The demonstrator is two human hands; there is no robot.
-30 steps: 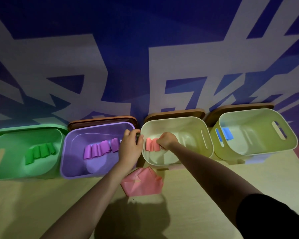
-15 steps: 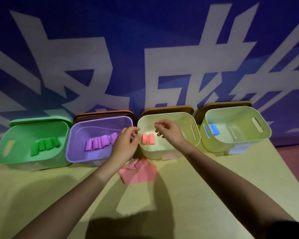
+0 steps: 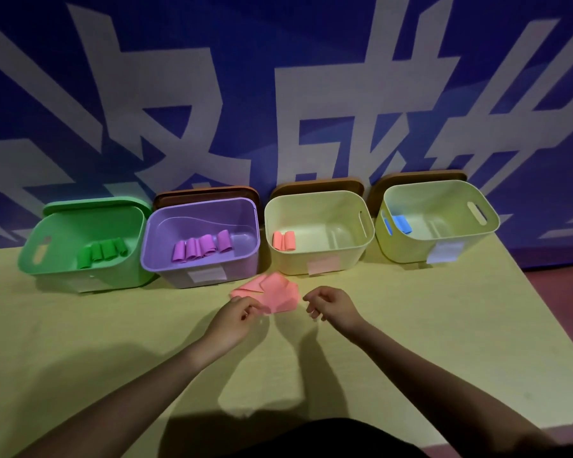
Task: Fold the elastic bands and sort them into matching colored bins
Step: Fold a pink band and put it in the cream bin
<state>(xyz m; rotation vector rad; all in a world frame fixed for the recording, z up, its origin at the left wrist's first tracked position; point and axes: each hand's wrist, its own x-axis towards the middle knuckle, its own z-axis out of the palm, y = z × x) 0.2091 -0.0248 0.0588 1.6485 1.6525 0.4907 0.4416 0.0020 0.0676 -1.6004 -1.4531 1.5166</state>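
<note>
Fingers of left hand (image 3: 233, 317) curled, tips at near-left edge of loose pink elastic band (image 3: 269, 291) — whether already pinching, cannot tell. Right hand (image 3: 332, 306) just beside band's right corner, fingers loosely curled, holding nothing. Band lies crumpled flat on pale yellow tabletop (image 3: 411, 319), near far edge, just before cream plastic bin (image 3: 318, 259) holding two rolled pink bands (image 3: 284, 240). Judgement: band thin, limp, light — likely springs back when folded; best pinched at opposite ends, one per hand.
</note>
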